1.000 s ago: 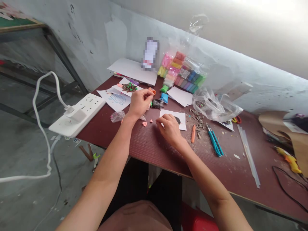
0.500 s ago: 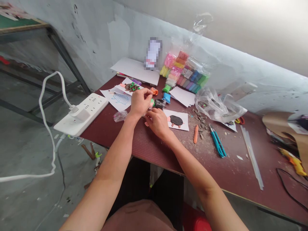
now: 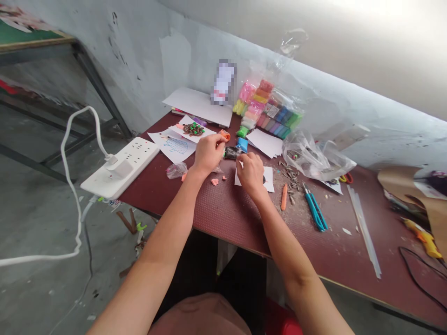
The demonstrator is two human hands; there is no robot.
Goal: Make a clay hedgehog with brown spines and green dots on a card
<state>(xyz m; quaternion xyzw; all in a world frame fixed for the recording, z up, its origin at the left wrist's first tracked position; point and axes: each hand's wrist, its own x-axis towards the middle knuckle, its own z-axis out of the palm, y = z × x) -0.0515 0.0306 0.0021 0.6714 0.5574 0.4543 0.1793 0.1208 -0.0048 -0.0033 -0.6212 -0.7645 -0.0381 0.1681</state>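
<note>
My left hand [image 3: 208, 154] has its fingers pinched at the left end of a black clay packet [image 3: 232, 152] in clear wrap. My right hand [image 3: 251, 172], its fingers bent together, is at the packet's right end, above a white card [image 3: 268, 179] whose black shape it mostly covers. A blue clay packet [image 3: 242, 144] and an orange one [image 3: 224, 135] lie just behind. Small pink clay pieces [image 3: 214, 182] sit on the table between my forearms. Left of my left hand are a blue drawing [image 3: 175, 145] and a card with seeds and green bits [image 3: 193, 129].
A white power strip [image 3: 120, 167] covers the table's left corner. Behind stand a blurred phone [image 3: 223, 83] and bagged coloured clay [image 3: 272, 111]. Rightward lie seeds [image 3: 291, 174], an orange stick [image 3: 284, 197], a teal cutter [image 3: 315, 209], clear sticks [image 3: 364, 231] and a yellow glue gun [image 3: 424, 237].
My right hand has moved right and now hides the card's black shape. My left hand has shifted slightly right and down. The pink pieces between them have come into view.
</note>
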